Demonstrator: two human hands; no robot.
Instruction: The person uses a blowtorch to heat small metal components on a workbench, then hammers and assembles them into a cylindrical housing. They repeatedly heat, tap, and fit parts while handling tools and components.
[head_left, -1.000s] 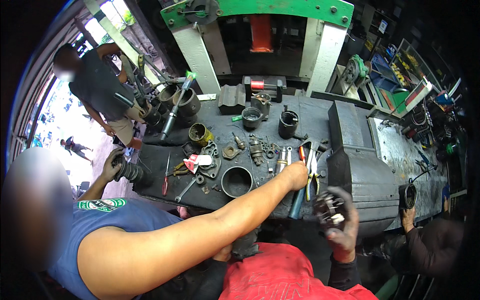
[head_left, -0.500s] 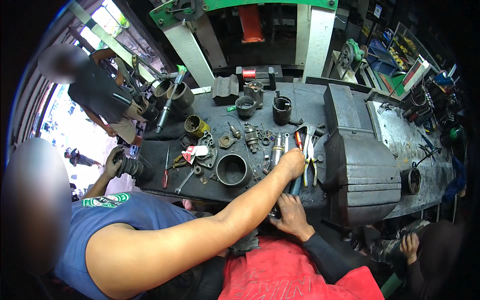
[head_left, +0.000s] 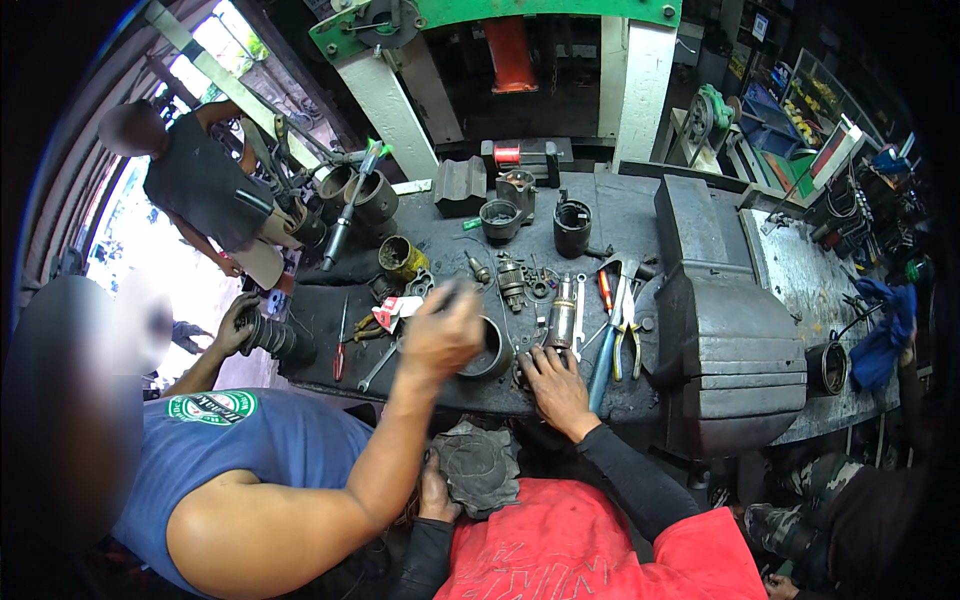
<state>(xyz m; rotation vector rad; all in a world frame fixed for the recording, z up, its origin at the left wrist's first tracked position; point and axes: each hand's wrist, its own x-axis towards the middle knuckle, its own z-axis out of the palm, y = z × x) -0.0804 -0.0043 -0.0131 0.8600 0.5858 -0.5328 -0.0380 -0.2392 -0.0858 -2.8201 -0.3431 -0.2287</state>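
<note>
Upper centre: a green-and-white frame point(head_left: 540, 9) with a red column point(head_left: 512, 55) between its posts point(head_left: 645, 100). Right: a large grey vise point(head_left: 740, 345) on the counter point(head_left: 622, 222); beyond it, a blue cloth point(head_left: 885, 335) beside a dark open cylinder point(head_left: 828, 368). Upper right: a green pulley wheel point(head_left: 712, 112). Upper left: a standing person point(head_left: 210, 190).

Red over Black

You wear a red shirt point(head_left: 560, 530), marked with large outlined lettering point(head_left: 548, 582) in thin pale strokes (partly cut off by the lower edge). From under its right side comes a close-fitting black sleeve point(head_left: 637, 482), reaching to your wrist; another dark sleeve point(head_left: 424, 562) covers your left forearm. Your left hand point(head_left: 436, 492) and right hand point(head_left: 560, 392) are bare.
</note>
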